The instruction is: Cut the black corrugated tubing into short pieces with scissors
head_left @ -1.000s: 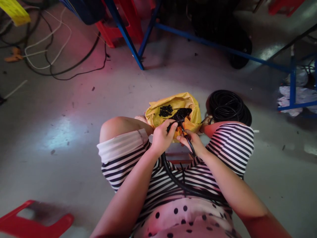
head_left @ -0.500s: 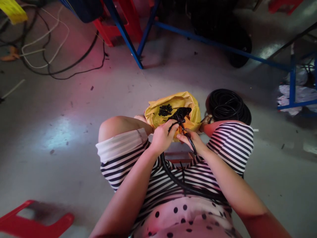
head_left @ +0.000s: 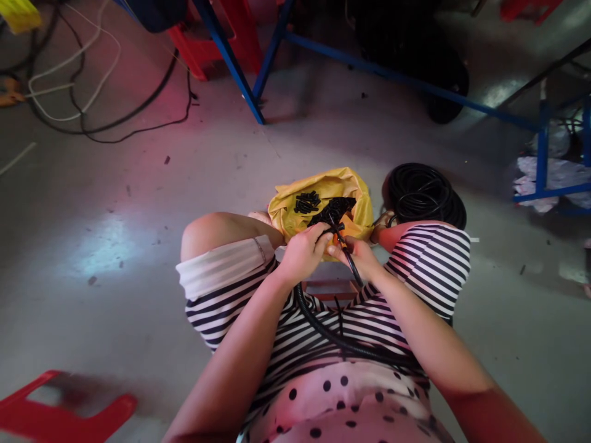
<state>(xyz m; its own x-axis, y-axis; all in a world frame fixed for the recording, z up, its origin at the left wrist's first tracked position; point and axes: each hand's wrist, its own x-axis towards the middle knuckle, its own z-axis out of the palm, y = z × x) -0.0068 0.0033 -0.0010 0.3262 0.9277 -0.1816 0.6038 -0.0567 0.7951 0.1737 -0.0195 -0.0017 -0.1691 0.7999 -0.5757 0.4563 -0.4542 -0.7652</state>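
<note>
Black corrugated hose (head_left: 318,326) loops up across the person's striped lap and ends in the left hand (head_left: 302,253), whose fingers are curled shut around it just below the open yellow bag (head_left: 323,187). Compared with a second ago the two hands have drawn closer: the right hand (head_left: 360,257) was then a little apart from the left, and now its fingertips touch the left hand's, right where a thin black cable (head_left: 349,261) with a small orange part meets the hose end. The whole pair has also shifted slightly upward in the view, nearer the bag's mouth. That closing-up suggests the joining of cable and hose end is in hand rather than finished, since both grips are still on the parts. The right hand is pinched shut on the thin cable, thumb and forefinger forward, wrist angled inward; the left wrist is bent over the hose, knuckles up. Both forearms run in from the bottom corners of the view and converge above the knees. Inside the bag lie short black tube pieces (head_left: 308,202) in a loose heap, well clear of the fingers. A coil of black hose (head_left: 425,194) lies on the concrete floor (head_left: 115,258) just beside the bag, behind the right knee. Farther off stand a blue metal frame (head_left: 240,74) and loose wires (head_left: 92,117), and a red plastic stool (head_left: 60,415) at the lower left.
</note>
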